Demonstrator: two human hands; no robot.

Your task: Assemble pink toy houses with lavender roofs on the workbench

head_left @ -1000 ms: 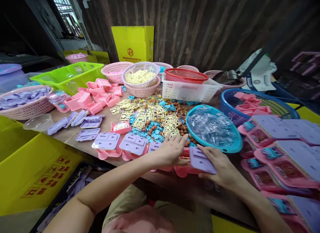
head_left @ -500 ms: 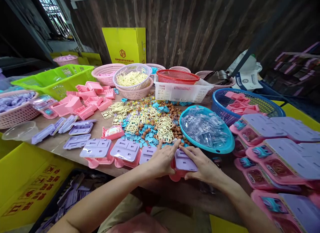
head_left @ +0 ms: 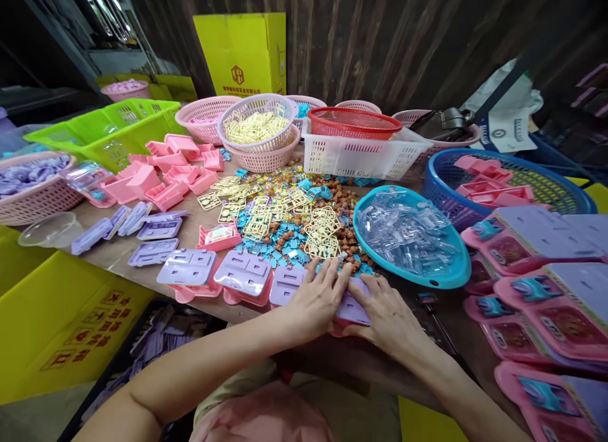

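My left hand [head_left: 315, 301] and my right hand [head_left: 386, 315] both lie flat on a purple lid [head_left: 352, 309] over a pink tray at the table's near edge, fingers stretched out and pressing down. The lid shows only between the two hands. To the left stand three more pink trays with purple lids, the nearest one [head_left: 285, 285] just beside my left hand. Behind my fingers lies a heap of small cream, blue and brown pieces [head_left: 289, 223].
A blue bowl of clear plastic parts [head_left: 409, 236] sits right of the heap. Finished pink and purple sets [head_left: 536, 265] pile up at the right. Baskets [head_left: 259, 138] line the back. Loose purple lids [head_left: 152, 236] and pink trays [head_left: 166, 176] lie at left; a yellow crate [head_left: 57, 322] stands below.
The lidded tray, held tilted off the table's edge a second ago, now lies flat on the table. Both hands have gone from gripping it to pressing on its lid.
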